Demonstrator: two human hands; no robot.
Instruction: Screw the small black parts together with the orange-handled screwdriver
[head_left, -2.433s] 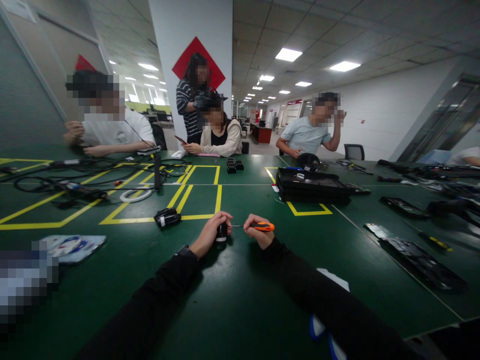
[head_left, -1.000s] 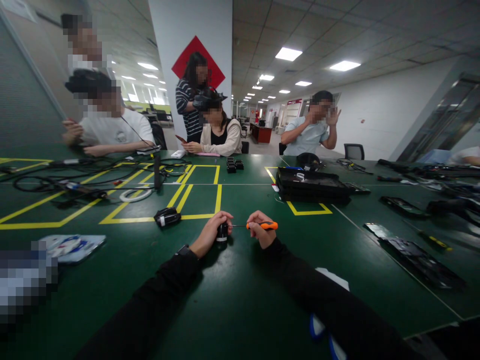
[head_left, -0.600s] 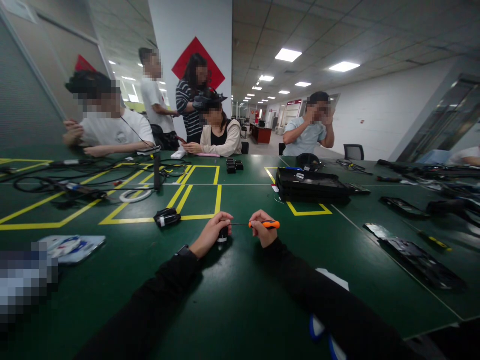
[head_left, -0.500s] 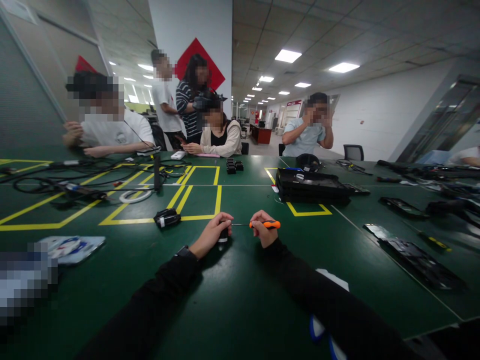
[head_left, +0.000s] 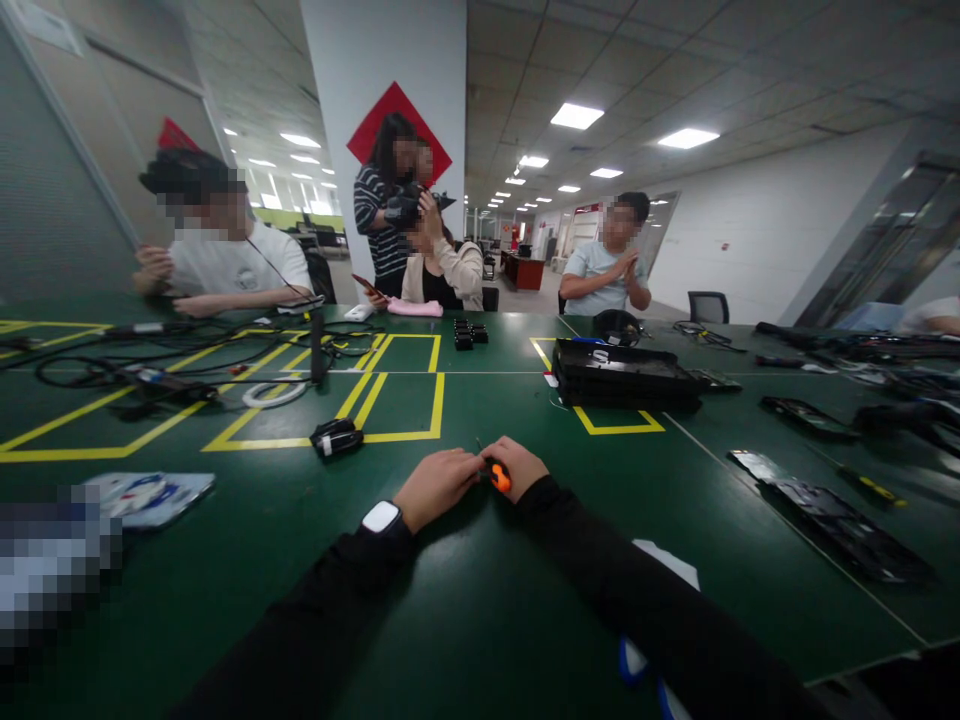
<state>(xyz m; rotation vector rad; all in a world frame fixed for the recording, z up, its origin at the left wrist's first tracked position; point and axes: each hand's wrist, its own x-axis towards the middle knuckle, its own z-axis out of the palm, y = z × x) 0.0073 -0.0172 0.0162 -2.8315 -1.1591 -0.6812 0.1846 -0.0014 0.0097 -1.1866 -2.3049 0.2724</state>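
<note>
Both of my hands meet over the green table (head_left: 420, 620), fingertips touching or nearly so. Curled inside my right hand (head_left: 525, 463) is a screwdriver (head_left: 500, 477); its orange handle shows below the fingers and a thin bit of shaft pokes out above them. My left hand (head_left: 441, 487), with a watch (head_left: 381, 516) on its wrist, is closed with the back of the hand up. Whatever sits under its fingers is hidden. A black part with a white label (head_left: 336, 438) lies on the table farther left.
Ahead on the right are stacked black trays (head_left: 622, 375). Small black blocks (head_left: 469, 333) stand mid-table. Cables (head_left: 172, 370) tangle on the left, near a white ring (head_left: 274, 393). A yellow screwdriver (head_left: 874, 487) and an opened black device (head_left: 832, 515) lie right. Several people are across the table.
My hands have come together, the right one moving left. The screwdriver has swung from lying sideways to pointing away from me. The black piece seen in my left hand is now hidden.
</note>
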